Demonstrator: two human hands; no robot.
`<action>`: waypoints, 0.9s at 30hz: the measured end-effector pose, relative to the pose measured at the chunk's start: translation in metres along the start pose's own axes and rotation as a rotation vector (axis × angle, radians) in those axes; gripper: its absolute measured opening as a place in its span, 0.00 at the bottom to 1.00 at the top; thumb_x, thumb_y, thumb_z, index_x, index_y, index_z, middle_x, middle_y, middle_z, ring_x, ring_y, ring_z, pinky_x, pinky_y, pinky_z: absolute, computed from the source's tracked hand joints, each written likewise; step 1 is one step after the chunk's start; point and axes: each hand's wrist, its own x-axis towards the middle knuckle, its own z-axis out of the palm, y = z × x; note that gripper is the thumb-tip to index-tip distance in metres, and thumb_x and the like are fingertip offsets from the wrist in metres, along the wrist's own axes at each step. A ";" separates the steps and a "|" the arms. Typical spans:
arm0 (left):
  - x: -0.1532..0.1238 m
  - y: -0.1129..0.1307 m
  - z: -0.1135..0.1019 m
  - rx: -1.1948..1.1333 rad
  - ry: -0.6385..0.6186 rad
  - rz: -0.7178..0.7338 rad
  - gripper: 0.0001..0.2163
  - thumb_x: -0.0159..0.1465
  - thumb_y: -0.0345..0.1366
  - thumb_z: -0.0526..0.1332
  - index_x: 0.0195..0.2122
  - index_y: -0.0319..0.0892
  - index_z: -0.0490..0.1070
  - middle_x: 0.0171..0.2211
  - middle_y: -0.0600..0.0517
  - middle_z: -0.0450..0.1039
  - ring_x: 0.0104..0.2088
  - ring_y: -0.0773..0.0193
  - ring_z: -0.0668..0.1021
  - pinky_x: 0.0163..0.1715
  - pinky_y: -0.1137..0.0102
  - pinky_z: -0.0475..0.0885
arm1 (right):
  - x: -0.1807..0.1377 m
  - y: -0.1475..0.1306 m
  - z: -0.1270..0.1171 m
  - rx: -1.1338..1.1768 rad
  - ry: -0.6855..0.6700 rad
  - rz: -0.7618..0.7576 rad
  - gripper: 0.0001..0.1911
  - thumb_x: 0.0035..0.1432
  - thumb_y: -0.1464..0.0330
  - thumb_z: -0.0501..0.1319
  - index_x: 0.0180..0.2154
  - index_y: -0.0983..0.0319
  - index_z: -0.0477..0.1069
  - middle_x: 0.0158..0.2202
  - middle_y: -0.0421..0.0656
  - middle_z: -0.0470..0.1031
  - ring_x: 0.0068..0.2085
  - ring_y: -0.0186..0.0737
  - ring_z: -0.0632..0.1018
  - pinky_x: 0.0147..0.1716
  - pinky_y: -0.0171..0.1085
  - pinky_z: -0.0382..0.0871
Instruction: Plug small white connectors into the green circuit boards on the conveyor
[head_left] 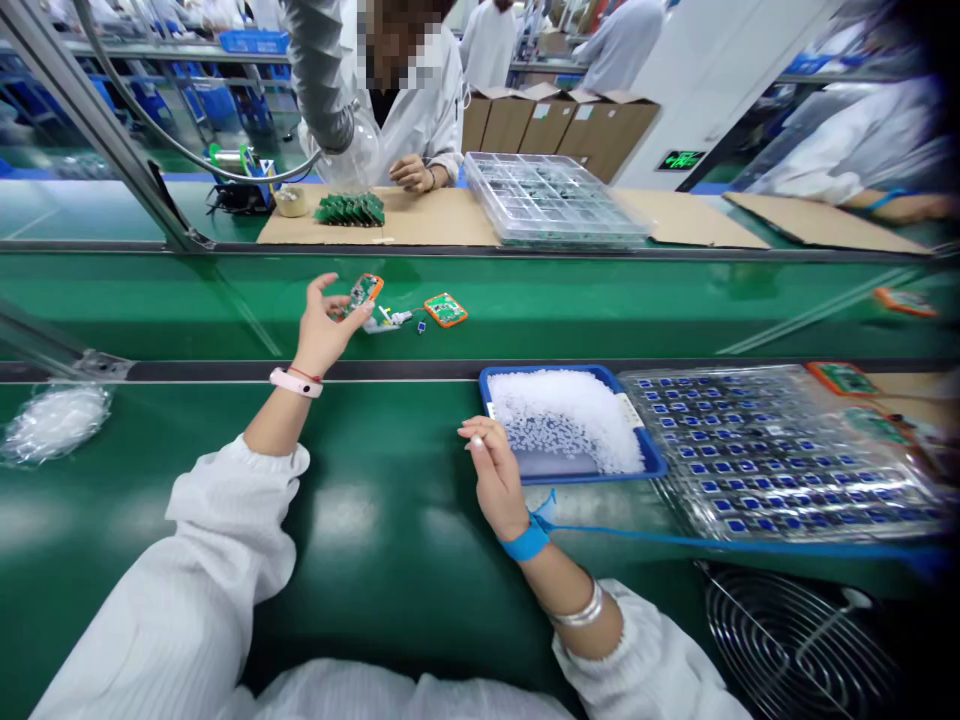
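My left hand [324, 325] reaches out over the green conveyor belt [600, 310] and grips an orange-framed circuit board [363, 293] between thumb and fingers. A second orange-framed board [445, 310] lies on the belt just to the right, joined by thin wires and a white connector [390, 320]. My right hand [491, 470] rests on the green bench with its fingers curled together beside a blue tray [652, 465] heaped with small clear plastic parts [566, 415]. What the fingers pinch, if anything, I cannot make out. A blue wrist strap sits on that wrist.
A clear tray of small blue-topped parts [780, 455] lies right of the blue tray. A wire fan guard [795, 630] is at lower right, a plastic bag [52, 420] at far left. Across the belt a person in white works beside green boards [351, 208] and clear trays [551, 195].
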 end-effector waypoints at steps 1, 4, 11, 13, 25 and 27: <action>0.009 -0.008 -0.002 0.135 0.059 0.057 0.35 0.52 0.47 0.66 0.57 0.40 0.53 0.43 0.46 0.73 0.43 0.57 0.76 0.43 0.64 0.70 | 0.001 0.000 0.000 -0.016 -0.010 -0.005 0.11 0.63 0.63 0.50 0.36 0.59 0.68 0.41 0.46 0.67 0.46 0.41 0.70 0.43 0.43 0.66; 0.024 -0.039 -0.011 0.478 0.050 0.113 0.36 0.51 0.45 0.67 0.58 0.41 0.55 0.45 0.44 0.72 0.46 0.52 0.74 0.45 0.62 0.67 | 0.001 0.001 0.002 -0.046 -0.046 0.004 0.07 0.60 0.64 0.54 0.34 0.59 0.68 0.40 0.46 0.67 0.42 0.40 0.70 0.38 0.40 0.67; 0.023 -0.054 -0.004 0.770 0.012 0.163 0.21 0.57 0.42 0.61 0.49 0.40 0.66 0.51 0.39 0.65 0.52 0.44 0.66 0.49 0.56 0.61 | 0.001 -0.002 0.002 -0.079 -0.115 -0.013 0.06 0.59 0.68 0.55 0.32 0.60 0.68 0.38 0.46 0.67 0.39 0.38 0.71 0.37 0.39 0.67; 0.019 -0.035 0.024 0.776 -0.077 0.276 0.13 0.62 0.42 0.54 0.41 0.40 0.71 0.46 0.40 0.69 0.50 0.46 0.68 0.48 0.56 0.61 | 0.000 -0.008 0.001 -0.106 -0.181 -0.061 0.05 0.59 0.70 0.55 0.32 0.60 0.68 0.37 0.45 0.67 0.40 0.39 0.72 0.39 0.40 0.68; 0.044 -0.021 0.103 0.908 -0.232 0.018 0.19 0.62 0.38 0.49 0.42 0.30 0.73 0.41 0.32 0.73 0.43 0.42 0.75 0.39 0.58 0.67 | 0.032 -0.021 -0.088 -0.420 0.005 -0.206 0.04 0.58 0.69 0.56 0.32 0.60 0.68 0.38 0.45 0.68 0.42 0.41 0.71 0.43 0.42 0.66; 0.048 -0.027 0.093 0.931 -0.199 -0.010 0.18 0.60 0.38 0.50 0.42 0.30 0.72 0.41 0.32 0.73 0.42 0.42 0.75 0.38 0.58 0.68 | 0.035 -0.007 -0.121 -0.536 0.087 -0.146 0.05 0.57 0.67 0.57 0.32 0.60 0.68 0.36 0.45 0.68 0.41 0.42 0.71 0.41 0.42 0.66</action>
